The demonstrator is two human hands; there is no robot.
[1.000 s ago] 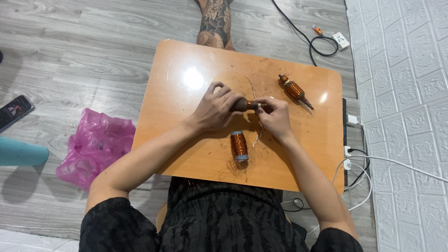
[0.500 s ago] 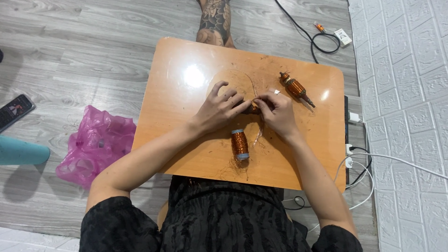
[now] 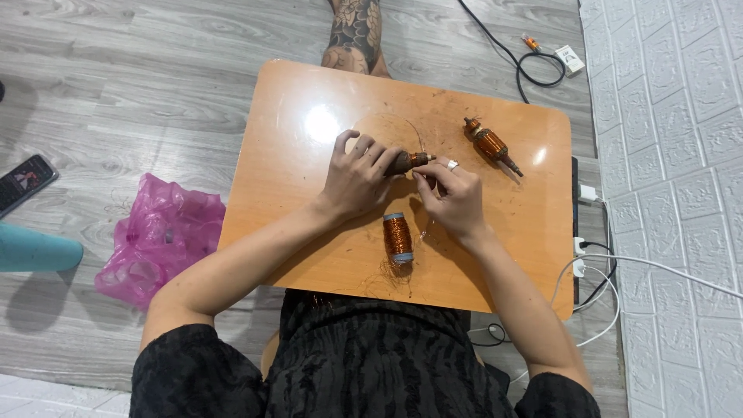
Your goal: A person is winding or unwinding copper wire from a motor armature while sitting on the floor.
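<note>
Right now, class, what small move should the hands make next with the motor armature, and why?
Probably draw the copper wire taut: the left hand grips the armature, the right hand pinches at its end, and the wire spool lies just below.

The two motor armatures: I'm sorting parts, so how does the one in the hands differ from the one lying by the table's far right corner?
The held armature is gripped by the left hand, the right hand at its tip; the free armature lies untouched. The held one looks darker and mostly hidden; the free one shows bright copper. Both have shafts.
</note>
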